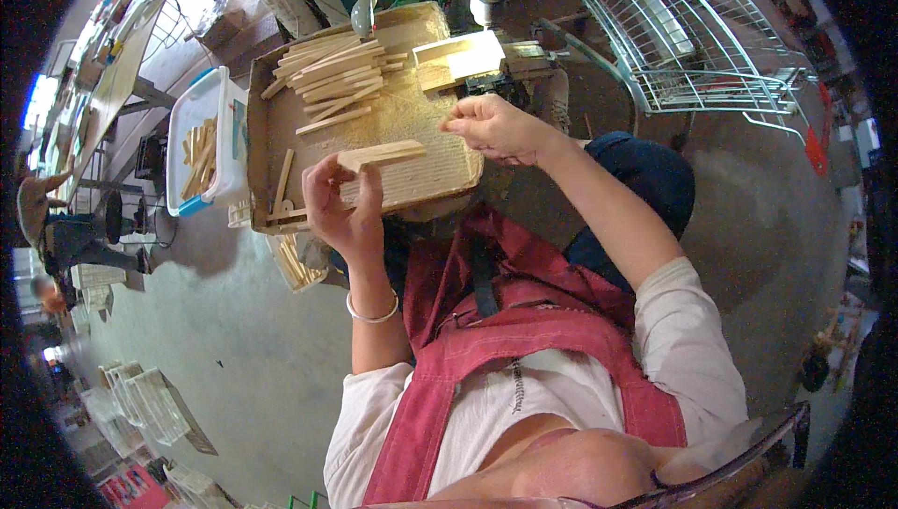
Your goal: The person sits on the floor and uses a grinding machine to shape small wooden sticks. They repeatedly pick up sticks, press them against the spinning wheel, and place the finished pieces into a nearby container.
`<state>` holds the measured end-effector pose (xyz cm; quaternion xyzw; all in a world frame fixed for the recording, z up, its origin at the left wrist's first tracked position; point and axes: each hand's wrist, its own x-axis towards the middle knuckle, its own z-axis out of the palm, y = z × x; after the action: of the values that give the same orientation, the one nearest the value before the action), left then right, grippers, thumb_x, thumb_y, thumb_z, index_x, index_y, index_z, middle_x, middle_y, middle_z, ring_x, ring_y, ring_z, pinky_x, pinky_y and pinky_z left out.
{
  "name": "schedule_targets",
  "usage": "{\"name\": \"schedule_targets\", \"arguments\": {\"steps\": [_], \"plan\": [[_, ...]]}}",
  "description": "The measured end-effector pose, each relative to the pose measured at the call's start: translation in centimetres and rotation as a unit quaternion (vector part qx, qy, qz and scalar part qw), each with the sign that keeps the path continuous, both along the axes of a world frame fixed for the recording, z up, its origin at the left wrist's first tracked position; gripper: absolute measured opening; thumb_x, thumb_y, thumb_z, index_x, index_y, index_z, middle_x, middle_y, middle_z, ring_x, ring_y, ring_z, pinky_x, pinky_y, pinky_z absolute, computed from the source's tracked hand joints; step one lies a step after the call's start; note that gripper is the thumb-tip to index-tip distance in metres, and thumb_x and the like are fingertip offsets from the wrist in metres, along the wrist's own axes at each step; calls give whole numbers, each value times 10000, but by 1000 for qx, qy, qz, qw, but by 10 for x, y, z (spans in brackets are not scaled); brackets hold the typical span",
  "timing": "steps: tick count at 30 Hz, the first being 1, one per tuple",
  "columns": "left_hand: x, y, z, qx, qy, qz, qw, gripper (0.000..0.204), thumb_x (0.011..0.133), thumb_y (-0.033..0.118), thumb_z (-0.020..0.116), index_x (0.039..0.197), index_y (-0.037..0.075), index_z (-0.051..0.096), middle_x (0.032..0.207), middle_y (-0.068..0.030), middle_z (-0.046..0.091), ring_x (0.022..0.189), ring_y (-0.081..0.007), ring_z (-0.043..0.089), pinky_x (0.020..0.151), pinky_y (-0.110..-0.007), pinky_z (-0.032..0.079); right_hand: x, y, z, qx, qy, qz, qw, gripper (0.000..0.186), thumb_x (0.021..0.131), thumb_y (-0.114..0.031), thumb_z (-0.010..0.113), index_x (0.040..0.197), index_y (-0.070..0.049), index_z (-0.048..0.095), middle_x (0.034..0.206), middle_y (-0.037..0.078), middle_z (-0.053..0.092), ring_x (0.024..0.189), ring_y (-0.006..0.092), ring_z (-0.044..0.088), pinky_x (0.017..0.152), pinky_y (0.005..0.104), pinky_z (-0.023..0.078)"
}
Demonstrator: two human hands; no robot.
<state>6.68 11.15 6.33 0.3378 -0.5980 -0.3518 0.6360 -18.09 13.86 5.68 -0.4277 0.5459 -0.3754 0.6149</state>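
Note:
My left hand, with a pale bangle at the wrist, grips a small bundle of wooden strips between thumb and fingers. The strips point right, above a shallow, dusty tray. To their right, my right hand is raised with its fingertips pinched together; whatever they hold, if anything, is too small to make out. A loose pile of wooden sticks lies in the tray beyond my left hand. Close to my right hand, at the tray's far right, sits a machine with a bright, light-coloured top.
A white plastic bin with blue clips holds more sticks, left of the tray. Below it stands a small container of sticks. A wire cart stands at the far right. Another person is at the far left.

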Motion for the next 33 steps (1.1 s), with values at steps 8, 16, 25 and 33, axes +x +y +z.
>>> {"name": "schedule_targets", "arguments": {"steps": [8, 16, 25, 33], "plan": [[-13, -6, 10, 136, 42, -222, 965, 298, 854, 65, 765, 1103, -8, 621, 948, 2, 580, 874, -105, 524, 821, -249, 437, 54, 20, 31, -164, -50, 26, 985, 278, 866, -143, 787, 1096, -21, 691, 665, -81, 533, 550, -2, 432, 506, 207, 360], [-36, 41, -18, 309, 49, -269, 911, 293, 999, 131, 622, 1246, -19, 571, 1031, -22, 629, 831, -100, 566, 782, -229, 476, 66, 17, 25, -26, -321, -218, 921, 196, 936, -270, 726, 862, -105, 651, 518, -93, 394, 363, 25, 306, 326, 221, 243], [-12, 24, -44, 344, 50, -191, 918, 224, 975, 200, 671, 1087, 7, 644, 895, -8, 661, 762, -80, 578, 705, -238, 476, 27, 14, -7, 57, -247, -357, 899, 389, 932, -48, 391, 1307, -147, 355, 729, 57, 463, 448, 127, 384, 350, 317, 296], [-10, 21, -43, 329, 55, -196, 922, 229, 972, 201, 674, 1089, 6, 647, 888, -18, 666, 742, -80, 566, 677, -230, 457, 20, -13, -22, 46, -214, -374, 901, 508, 912, 2, 422, 1403, -128, 409, 718, 49, 475, 467, 131, 385, 394, 306, 304]]}}
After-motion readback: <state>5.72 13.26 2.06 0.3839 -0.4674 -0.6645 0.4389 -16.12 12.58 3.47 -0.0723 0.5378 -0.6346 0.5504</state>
